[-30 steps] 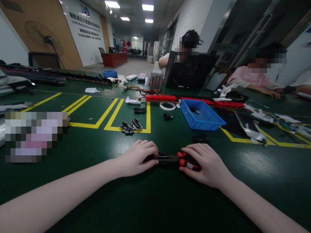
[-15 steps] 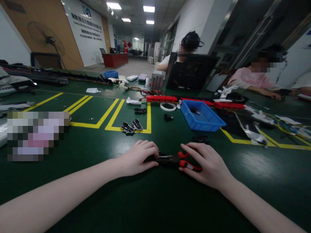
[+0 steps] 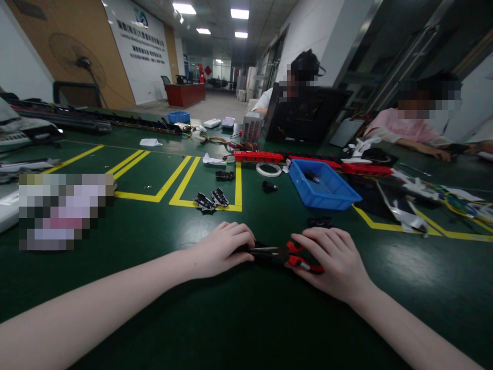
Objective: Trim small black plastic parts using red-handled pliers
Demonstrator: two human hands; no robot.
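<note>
My right hand [image 3: 335,262] is closed around the red handles of a pair of long-nose pliers [image 3: 296,260]. The slim metal jaws point left, toward my left hand [image 3: 225,250]. Its thumb and fingers pinch a small black part [image 3: 241,249], mostly covered by the fingers. The jaw tips meet this part or lie right beside it; I cannot tell which. Beyond the hands are two opened black shell pieces [image 3: 211,200], a black block [image 3: 225,176] and a black cone-shaped piece [image 3: 269,186]. Another dark part [image 3: 319,222] lies just behind my right hand.
A blue tray [image 3: 327,198] with a black piece inside stands ahead to the right. Behind it run red strips [image 3: 258,156], with a white ring [image 3: 268,170] nearby. Wires and wrapping [image 3: 408,216] lie right. Two people sit across the green table [image 3: 246,318].
The whole view has shifted slightly to the right. The pliers' metal jaws show more clearly now. Both hands keep nearly the same hold.
</note>
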